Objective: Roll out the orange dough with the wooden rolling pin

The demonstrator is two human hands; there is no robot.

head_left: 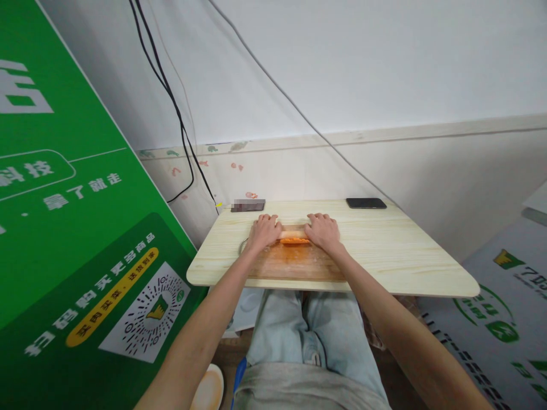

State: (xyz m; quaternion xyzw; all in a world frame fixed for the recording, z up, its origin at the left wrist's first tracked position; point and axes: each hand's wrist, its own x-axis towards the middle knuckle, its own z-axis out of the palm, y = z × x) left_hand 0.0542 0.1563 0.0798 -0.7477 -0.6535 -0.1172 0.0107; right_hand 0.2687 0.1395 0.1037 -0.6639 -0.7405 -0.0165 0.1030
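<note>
A wooden rolling pin [293, 233] lies across a brown wooden board [294, 265] on the pale table [405, 250]. My left hand [264, 230] rests palm down on the pin's left end, fingers curled over it. My right hand [322, 229] presses on the pin's right end the same way. An orange piece of dough [294, 241] shows just under the pin, between my hands.
A black phone [366, 203] lies at the table's far right edge and a dark flat object [248, 205] at its far left. Black cables [183, 131] hang down the wall. A green sign [72, 228] stands to the left. My legs are under the table.
</note>
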